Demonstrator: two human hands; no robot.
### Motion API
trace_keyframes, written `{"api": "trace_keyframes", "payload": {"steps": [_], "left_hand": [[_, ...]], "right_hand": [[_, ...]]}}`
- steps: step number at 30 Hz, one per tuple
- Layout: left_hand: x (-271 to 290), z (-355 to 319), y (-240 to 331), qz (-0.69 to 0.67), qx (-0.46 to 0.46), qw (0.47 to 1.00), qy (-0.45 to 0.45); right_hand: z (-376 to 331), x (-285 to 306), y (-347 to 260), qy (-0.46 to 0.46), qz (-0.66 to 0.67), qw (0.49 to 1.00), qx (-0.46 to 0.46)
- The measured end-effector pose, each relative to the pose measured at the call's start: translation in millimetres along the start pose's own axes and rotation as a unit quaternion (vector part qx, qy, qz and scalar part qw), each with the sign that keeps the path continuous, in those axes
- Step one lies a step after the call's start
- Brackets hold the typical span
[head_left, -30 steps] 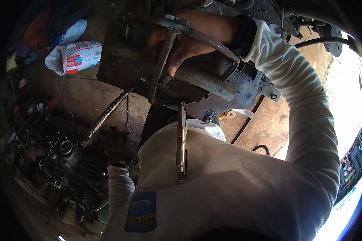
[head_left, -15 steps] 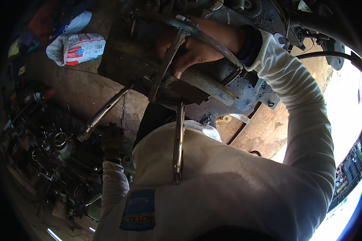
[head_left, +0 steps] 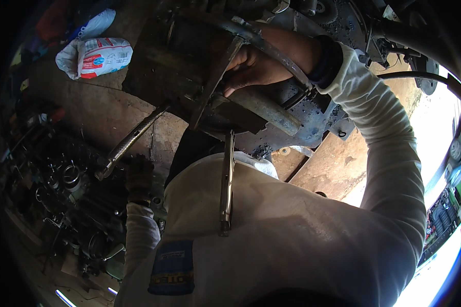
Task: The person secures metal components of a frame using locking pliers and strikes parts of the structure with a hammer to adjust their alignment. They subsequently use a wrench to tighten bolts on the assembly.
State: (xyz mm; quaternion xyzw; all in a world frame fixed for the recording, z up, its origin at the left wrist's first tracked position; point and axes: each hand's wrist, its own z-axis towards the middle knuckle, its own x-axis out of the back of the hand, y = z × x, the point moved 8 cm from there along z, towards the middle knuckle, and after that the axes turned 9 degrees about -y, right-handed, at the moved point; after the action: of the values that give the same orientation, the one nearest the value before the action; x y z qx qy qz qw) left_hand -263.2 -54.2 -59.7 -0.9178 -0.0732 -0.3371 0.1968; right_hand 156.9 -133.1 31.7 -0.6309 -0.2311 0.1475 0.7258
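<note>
My right hand [head_left: 264, 66] is over the work, inside a frame of curved and flat metal bars. Its fingers are curled and partly hidden behind a slanted flat bar [head_left: 217, 84]; what they hold, if anything, I cannot make out. Below the hand lies a grey pipe [head_left: 271, 112] beside a dark metal plate [head_left: 235, 116]. A curved bar [head_left: 281, 59] passes in front of my wrist. Two long metal handles, a textured one [head_left: 130, 143] and a smoother one [head_left: 227, 179], stick out toward me. My left hand [head_left: 140, 174] hangs low at the left in deep shadow, its fingers unreadable.
A white, red and blue plastic bag [head_left: 105, 57] lies on the floor at the far left. Dark machine parts and metal clutter [head_left: 77, 189] fill the left side. A metal table [head_left: 312, 120] with dark crumbs lies under the work. A black hose [head_left: 415, 75] curves at the right.
My right hand has drawn back slightly to the right, its fingers more curled behind the flat bar. The metal frame holds nearly the same place. My left hand still hangs low.
</note>
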Motion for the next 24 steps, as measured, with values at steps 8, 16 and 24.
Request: {"api": "trace_keyframes", "payload": {"steps": [8, 16, 24], "left_hand": [[-21, 3, -20, -0.271, 0.110, 0.956, -0.004], [-2, 6, -5, -0.060, 0.004, 0.997, 0.056], [-15, 24, -7, -0.052, 0.025, 0.997, -0.050]], "right_hand": [[0, 1, -11, 0.041, -0.170, 0.984, 0.019], [-9, 7, -6, 0.029, -0.164, 0.986, 0.016], [-5, 5, 2, 0.059, -0.083, 0.995, 0.013]]}}
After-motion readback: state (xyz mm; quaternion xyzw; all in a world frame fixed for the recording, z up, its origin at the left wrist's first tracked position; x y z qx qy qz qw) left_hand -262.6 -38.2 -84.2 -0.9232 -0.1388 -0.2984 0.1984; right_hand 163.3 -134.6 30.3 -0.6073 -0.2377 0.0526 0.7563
